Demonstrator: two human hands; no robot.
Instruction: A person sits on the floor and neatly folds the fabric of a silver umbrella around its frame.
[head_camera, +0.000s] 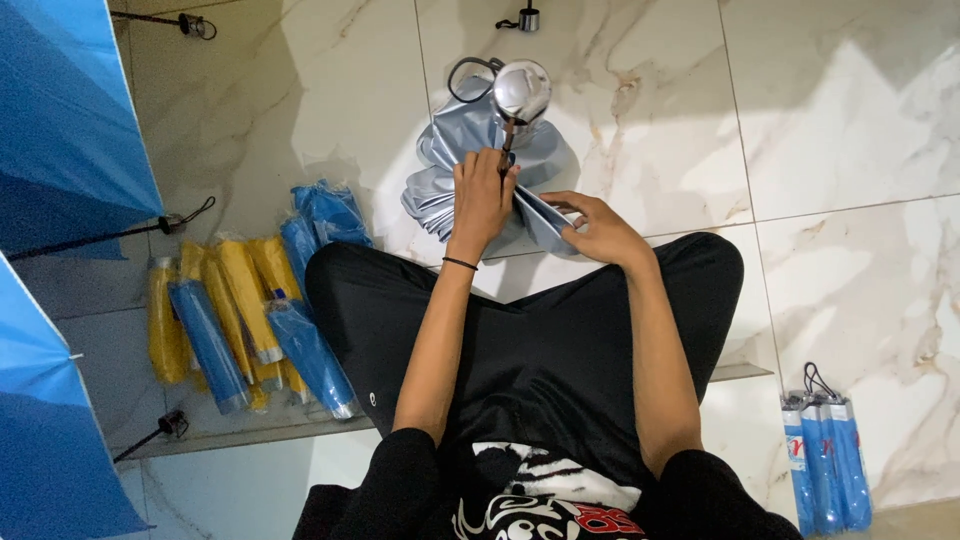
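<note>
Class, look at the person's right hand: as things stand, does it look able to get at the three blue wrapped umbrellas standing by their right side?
Probably yes: the right hand is busy pinching the grey umbrella, but bare floor lies between it and the blue wrapped umbrellas.

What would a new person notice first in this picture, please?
In the middle, the left hand and right hand fold a grey umbrella on the marble floor. To the left lies a pile of wrapped yellow and blue umbrellas; open blue umbrellas fill the left edge.
</note>
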